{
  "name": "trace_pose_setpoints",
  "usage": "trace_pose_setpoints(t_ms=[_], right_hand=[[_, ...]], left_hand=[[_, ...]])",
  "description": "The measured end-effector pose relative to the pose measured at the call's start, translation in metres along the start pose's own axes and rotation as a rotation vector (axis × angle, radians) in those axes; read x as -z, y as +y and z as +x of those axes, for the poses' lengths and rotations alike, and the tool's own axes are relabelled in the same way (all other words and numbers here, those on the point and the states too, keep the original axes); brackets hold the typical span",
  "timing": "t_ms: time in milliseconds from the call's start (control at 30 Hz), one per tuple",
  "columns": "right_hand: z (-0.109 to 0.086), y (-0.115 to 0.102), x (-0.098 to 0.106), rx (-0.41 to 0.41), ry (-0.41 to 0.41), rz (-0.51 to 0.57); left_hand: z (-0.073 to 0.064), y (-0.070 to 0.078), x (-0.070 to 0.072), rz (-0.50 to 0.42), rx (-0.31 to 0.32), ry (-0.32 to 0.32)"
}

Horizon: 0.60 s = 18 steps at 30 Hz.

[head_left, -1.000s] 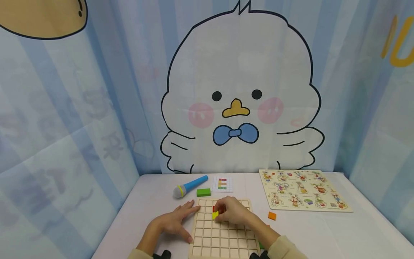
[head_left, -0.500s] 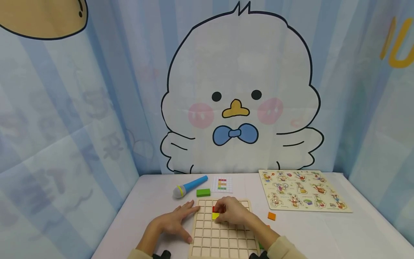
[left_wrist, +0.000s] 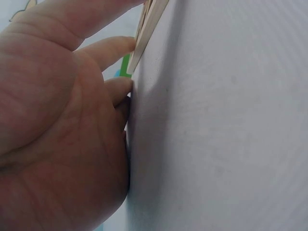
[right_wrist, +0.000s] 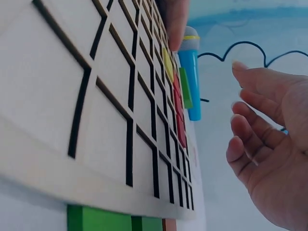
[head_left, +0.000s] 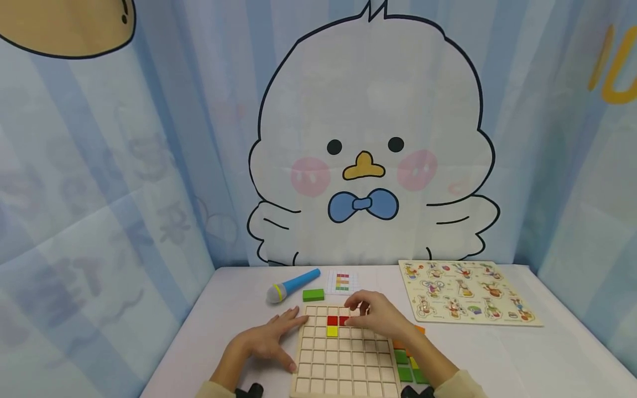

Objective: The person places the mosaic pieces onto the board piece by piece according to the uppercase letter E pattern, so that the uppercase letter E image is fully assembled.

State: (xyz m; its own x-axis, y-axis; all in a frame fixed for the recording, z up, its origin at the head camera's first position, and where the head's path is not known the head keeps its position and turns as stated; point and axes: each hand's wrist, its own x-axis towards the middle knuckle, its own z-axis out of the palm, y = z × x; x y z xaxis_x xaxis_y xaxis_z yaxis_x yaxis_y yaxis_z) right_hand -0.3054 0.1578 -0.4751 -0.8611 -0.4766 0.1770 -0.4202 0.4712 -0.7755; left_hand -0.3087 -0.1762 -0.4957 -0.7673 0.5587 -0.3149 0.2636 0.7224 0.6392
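Observation:
A wooden grid board [head_left: 328,359] lies flat on the table. Set in its cells are a row of red tiles [head_left: 332,320] and, just in front of the leftmost, a yellow tile [head_left: 332,331]. My left hand [head_left: 269,340] is spread, its thumb and fingertips against the board's left edge; the left wrist view shows the palm [left_wrist: 72,125] low beside it. Over the board's far right part hovers my right hand [head_left: 380,315], partly covering the red row. The right wrist view shows this hand [right_wrist: 279,125] raised off the board, fingers loosely bent, nothing between them.
Right of the board lie green tiles [head_left: 405,375], a yellow tile [head_left: 414,362] and orange tiles [head_left: 420,330], partly behind my right forearm. Beyond the board are a green block [head_left: 313,294], a blue toy microphone [head_left: 293,286] and a pattern card [head_left: 342,289]. A picture puzzle board [head_left: 470,293] lies back right.
The yellow tile went from between my right fingers to flat in its cell. My right hand has let go and moved up and right, uncovering red tiles. My left hand stays put.

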Motion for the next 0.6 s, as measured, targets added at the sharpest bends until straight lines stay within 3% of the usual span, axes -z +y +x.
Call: trace_pose_setpoints(t_ms=[267, 600], right_hand=[[-0.02, 0.01, 0.021, -0.056, 0.081, -0.016], [-0.033, 0.019, 0.046, -0.145, 0.131, 0.009]], left_hand=[[0.0, 0.0, -0.001, 0.01, -0.014, 0.004], [0.002, -0.002, -0.002, 0.012, 0.009, 0.01]])
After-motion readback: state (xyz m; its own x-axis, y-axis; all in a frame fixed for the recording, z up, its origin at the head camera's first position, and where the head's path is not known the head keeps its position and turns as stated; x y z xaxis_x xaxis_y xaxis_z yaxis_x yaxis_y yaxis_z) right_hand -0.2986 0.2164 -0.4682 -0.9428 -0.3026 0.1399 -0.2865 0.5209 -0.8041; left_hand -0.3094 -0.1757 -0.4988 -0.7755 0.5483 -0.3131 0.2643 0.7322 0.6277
